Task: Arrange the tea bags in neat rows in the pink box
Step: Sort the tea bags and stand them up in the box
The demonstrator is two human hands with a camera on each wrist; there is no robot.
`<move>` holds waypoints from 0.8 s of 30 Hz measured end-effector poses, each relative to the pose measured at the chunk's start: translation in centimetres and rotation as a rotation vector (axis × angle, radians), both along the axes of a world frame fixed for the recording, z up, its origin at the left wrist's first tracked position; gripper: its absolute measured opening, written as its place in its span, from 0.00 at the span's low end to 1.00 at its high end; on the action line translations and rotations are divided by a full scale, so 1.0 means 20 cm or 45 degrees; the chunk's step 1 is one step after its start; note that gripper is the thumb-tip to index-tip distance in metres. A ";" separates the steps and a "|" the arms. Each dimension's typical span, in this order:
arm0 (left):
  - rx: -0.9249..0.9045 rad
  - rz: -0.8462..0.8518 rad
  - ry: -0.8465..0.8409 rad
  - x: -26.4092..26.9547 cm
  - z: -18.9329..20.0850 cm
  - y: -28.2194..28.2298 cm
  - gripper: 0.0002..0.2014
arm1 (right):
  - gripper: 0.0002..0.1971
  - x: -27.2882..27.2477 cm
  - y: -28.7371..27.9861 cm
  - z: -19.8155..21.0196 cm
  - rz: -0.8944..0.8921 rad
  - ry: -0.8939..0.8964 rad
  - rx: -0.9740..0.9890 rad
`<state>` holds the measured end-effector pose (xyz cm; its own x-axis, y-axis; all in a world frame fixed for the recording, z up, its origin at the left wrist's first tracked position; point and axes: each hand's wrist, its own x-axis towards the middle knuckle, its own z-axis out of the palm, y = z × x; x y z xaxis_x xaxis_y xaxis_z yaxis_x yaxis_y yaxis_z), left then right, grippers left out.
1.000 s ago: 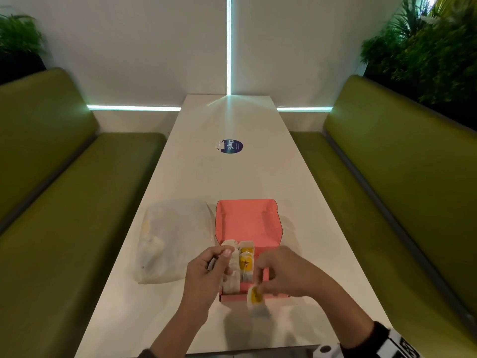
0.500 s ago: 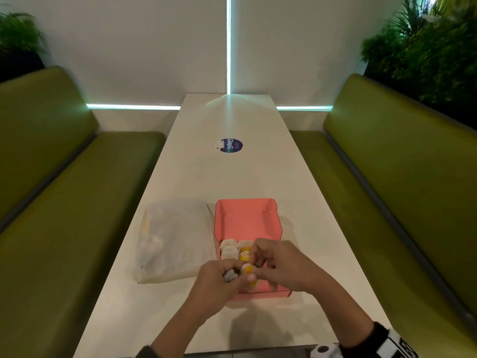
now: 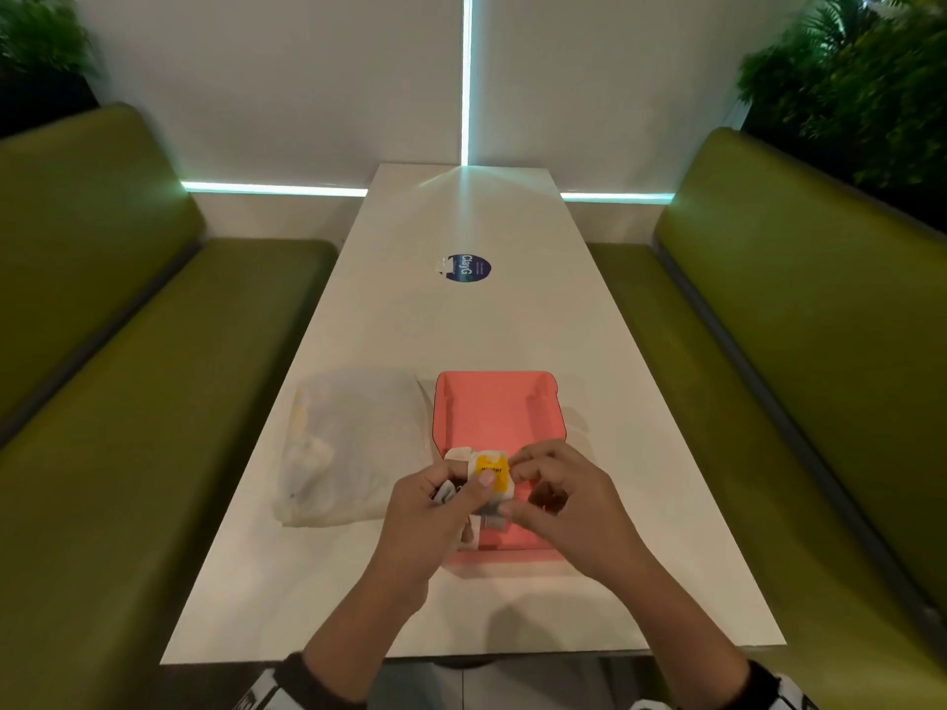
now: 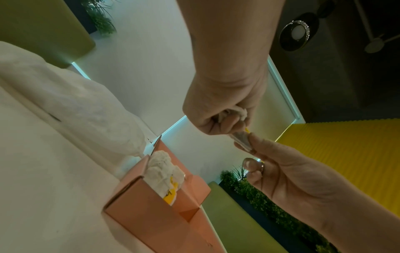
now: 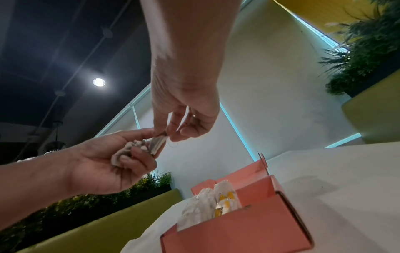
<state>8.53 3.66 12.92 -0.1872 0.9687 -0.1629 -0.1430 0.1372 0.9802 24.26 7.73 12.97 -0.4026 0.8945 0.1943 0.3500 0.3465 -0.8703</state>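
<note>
A long white counter (image 3: 461, 325) runs between two green benches (image 3: 128, 402). On it lies a translucent plastic bag (image 3: 348, 448), and just to its right the open pink box (image 3: 494, 407), with several tea bags (image 5: 207, 203) standing at its near-left end. Above the box, the left hand (image 3: 430, 525) curls around a bunch of tea bags (image 5: 127, 152). The right hand (image 3: 558, 509) pinches the yellow-tagged tea bag (image 3: 491, 474) between thumb and fingers (image 5: 161, 123), its other edge under the left thumb.
</note>
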 end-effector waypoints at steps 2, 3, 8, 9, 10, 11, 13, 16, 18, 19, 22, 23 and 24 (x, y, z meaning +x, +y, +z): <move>0.007 0.004 -0.010 0.00 0.01 -0.02 0.04 | 0.13 0.00 -0.02 -0.01 -0.058 0.054 -0.035; 0.012 -0.001 -0.008 -0.01 0.02 -0.03 0.04 | 0.14 0.00 -0.03 0.00 -0.085 0.093 -0.075; 0.014 -0.052 0.014 -0.01 0.02 -0.07 0.04 | 0.20 0.02 -0.06 0.06 -0.062 0.332 -0.349; 0.021 -0.065 0.026 -0.01 0.02 -0.08 0.06 | 0.22 0.02 -0.06 0.07 -0.021 0.312 -0.342; 0.026 -0.079 0.040 -0.01 0.03 -0.09 0.06 | 0.21 0.02 -0.06 0.07 0.019 0.275 -0.321; 0.033 -0.097 0.054 -0.01 0.03 -0.10 0.07 | 0.20 0.03 -0.07 0.06 0.052 0.248 -0.309; 0.044 -0.123 0.084 -0.01 0.04 -0.11 0.06 | 0.14 0.03 -0.07 0.05 0.061 0.255 -0.321; 0.055 -0.073 0.090 -0.02 0.04 -0.13 0.05 | 0.06 0.03 -0.08 0.04 0.004 0.252 -0.286; 0.072 -0.016 0.093 -0.02 0.05 -0.13 0.04 | 0.05 0.04 -0.07 0.05 -0.029 0.278 -0.271; 0.082 0.011 0.098 -0.02 0.06 -0.13 0.04 | 0.05 0.05 -0.08 0.06 -0.023 0.314 -0.280; 0.141 0.093 0.152 -0.02 0.06 -0.13 0.04 | 0.05 0.08 -0.09 0.10 0.093 0.353 -0.347; 0.181 0.118 0.201 -0.02 0.05 -0.13 0.04 | 0.06 0.08 -0.10 0.11 0.134 0.335 -0.383; 0.232 0.136 0.263 -0.02 0.05 -0.13 0.05 | 0.09 0.08 -0.10 0.11 0.145 0.298 -0.405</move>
<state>8.20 1.12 13.88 -0.3010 0.9514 0.0645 0.0582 -0.0492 0.9971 25.86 5.75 15.25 -0.4803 0.8770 0.0135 0.1049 0.0728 -0.9918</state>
